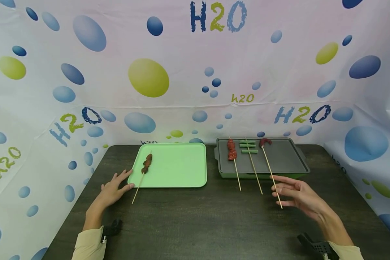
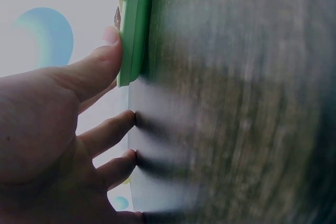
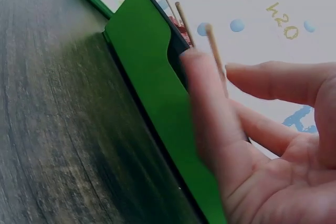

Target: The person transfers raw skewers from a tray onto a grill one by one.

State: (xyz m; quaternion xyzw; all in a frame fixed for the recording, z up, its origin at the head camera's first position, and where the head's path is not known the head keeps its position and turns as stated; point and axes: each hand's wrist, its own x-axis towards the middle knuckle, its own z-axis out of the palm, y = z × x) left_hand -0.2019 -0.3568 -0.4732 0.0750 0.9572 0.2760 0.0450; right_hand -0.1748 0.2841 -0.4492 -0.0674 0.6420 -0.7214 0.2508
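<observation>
Pinching skewer (image 1: 268, 166) toward five-o'clock end, right hand (image 1: 297, 195) best lifts level; splayed left hand (image 1: 112, 188) touches tray (image 1: 175, 166) at eight o'clock.

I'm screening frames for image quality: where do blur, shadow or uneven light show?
Head view: fairly even light, the green tray mostly sharp; left wrist view: dim, tabletop blurred, dark soft-edged patches beside the left hand, shadows or reflections; right wrist view: also dim, one finger of the right hand blurred.

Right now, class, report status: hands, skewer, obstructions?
Left hand touching tray; right hand at rightmost skewer, grip unclear. Skewer top over grill. No obstruction visible.
</observation>
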